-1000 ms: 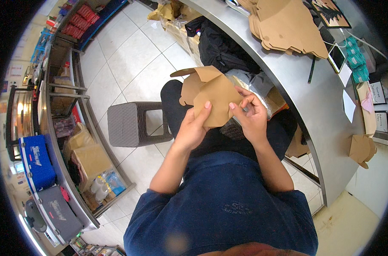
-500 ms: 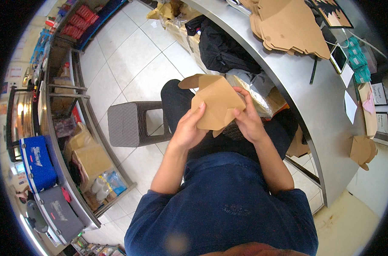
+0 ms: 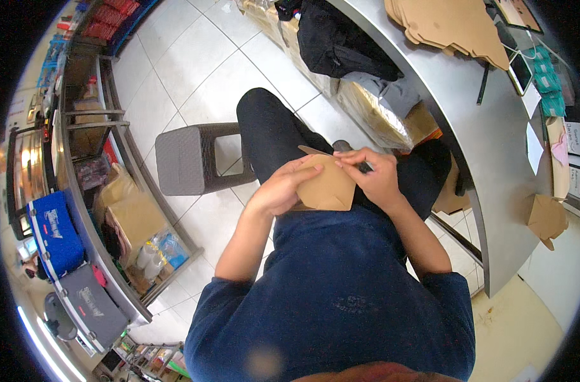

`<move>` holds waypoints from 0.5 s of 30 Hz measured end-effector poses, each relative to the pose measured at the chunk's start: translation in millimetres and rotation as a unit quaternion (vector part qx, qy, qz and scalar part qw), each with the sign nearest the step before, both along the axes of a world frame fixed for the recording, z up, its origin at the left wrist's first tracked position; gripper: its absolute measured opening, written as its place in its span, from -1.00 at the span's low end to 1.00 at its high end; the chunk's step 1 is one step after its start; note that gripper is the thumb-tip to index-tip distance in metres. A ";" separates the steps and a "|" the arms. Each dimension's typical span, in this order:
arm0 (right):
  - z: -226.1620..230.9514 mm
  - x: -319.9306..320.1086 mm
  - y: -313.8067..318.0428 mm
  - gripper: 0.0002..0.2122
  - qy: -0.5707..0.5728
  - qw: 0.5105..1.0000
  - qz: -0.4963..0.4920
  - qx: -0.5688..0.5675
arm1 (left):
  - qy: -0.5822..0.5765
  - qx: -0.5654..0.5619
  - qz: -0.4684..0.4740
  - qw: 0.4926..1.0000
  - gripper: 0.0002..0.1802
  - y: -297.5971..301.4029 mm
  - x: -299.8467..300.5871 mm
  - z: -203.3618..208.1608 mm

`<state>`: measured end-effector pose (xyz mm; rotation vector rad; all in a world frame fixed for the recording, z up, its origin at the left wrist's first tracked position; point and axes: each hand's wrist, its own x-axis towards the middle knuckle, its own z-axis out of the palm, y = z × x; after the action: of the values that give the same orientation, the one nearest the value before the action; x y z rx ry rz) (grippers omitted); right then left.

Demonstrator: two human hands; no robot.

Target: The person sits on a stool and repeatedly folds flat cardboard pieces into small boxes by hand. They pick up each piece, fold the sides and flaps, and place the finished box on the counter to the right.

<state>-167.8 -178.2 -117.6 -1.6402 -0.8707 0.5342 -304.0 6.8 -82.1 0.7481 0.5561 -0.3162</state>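
The brown cardboard box (image 3: 329,186), partly folded, is held just beyond the navy shirt (image 3: 328,274); its smooth, angular panel faces up. The left hand (image 3: 283,190) grasps its left side, thumb on the panel; the right hand (image 3: 378,178) pinches its far right edge. Compared with half a second earlier, the box is nearer the shirt.

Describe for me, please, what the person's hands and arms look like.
The left hand and right hand are bare, with no gloves, watch or bracelet visible. Both forearms are uncovered below short, dark navy sleeves. The matching shirt bears a small, faint mark.
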 end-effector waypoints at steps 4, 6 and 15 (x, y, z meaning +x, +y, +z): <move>3.3 -12.4 -6.0 -0.85 -0.089 0.995 0.030 0.019 | -0.012 0.010 0.042 0.999 -0.52 -16.1 -16.2 -12.5; 12.1 -13.3 -6.2 -0.83 -0.087 0.996 0.034 -0.001 | -0.022 0.052 0.048 0.997 -0.52 -22.2 -17.6 -11.0; 16.0 -4.4 -8.8 -0.79 0.190 0.982 0.017 -0.004 | -0.039 0.195 -0.003 0.980 -0.54 -25.5 -13.6 2.7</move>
<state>-172.2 -187.0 -101.6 -1.4654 -0.6132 0.8434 -317.6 -18.7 -79.3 1.1369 0.5479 -0.1824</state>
